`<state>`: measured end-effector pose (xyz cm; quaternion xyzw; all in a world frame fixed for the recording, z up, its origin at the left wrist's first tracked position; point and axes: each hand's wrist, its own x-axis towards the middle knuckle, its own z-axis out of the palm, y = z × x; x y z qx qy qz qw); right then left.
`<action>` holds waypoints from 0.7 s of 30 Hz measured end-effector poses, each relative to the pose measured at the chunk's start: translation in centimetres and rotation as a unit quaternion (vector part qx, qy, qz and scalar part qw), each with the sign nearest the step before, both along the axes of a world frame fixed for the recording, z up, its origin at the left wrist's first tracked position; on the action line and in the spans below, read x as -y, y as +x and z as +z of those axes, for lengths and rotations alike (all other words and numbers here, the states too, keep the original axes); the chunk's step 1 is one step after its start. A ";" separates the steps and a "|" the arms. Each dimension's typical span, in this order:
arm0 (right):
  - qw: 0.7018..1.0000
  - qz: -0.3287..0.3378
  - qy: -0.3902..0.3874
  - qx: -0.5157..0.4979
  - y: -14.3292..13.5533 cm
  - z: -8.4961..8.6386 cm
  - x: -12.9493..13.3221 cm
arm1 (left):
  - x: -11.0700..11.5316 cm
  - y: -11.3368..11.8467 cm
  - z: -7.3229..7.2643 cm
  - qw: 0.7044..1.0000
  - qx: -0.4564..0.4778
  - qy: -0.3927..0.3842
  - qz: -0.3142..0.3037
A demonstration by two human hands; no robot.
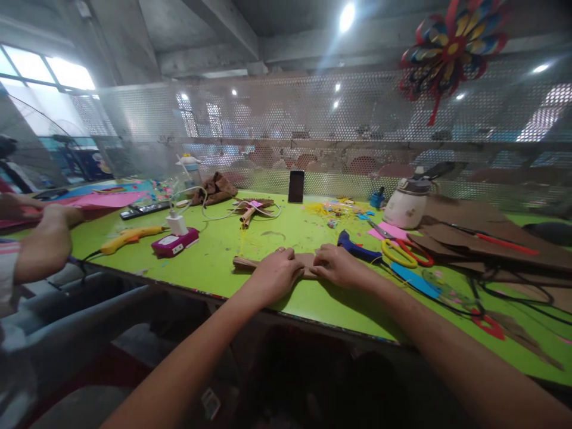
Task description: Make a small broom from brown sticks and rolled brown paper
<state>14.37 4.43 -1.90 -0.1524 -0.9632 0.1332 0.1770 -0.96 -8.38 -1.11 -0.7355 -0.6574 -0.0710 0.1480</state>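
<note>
A narrow, layered piece of brown paper point(245, 265) lies along the front of the green table. My left hand point(277, 275) is closed over its middle, fingers bent down onto it. Close beside it, my right hand point(338, 266) pinches the same paper toward its right end. The fingertips hide part of the paper between the hands. Just right of my right hand rests a blue glue gun point(357, 248). Beyond the hands, a brown paper piece with a rolled stem and a pink patch point(253, 207) lies on the table.
Scissors with yellow and red handles point(404, 252), brown sheets point(482, 238) and a white bottle point(406, 205) stand or lie to the right. A yellow glue gun point(131, 239) and a purple power block point(175, 242) are on the left, near another person's arm point(47, 244).
</note>
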 end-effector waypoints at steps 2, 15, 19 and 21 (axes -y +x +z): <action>1.000 0.001 0.020 -0.011 0.2 0.0 0.1 | -0.1 0.0 0.0 1.000 0.009 0.000 0.006; 0.995 0.071 0.043 -0.053 1.0 -0.2 1.0 | -0.7 -0.2 -0.4 0.998 0.046 -0.003 0.041; 0.996 0.077 0.031 -0.045 0.8 -0.5 0.4 | -0.7 -0.2 -0.7 0.998 0.046 0.019 0.040; 0.997 0.069 0.023 -0.036 0.6 -0.7 0.0 | -0.7 -0.2 -0.6 0.998 0.049 0.034 0.037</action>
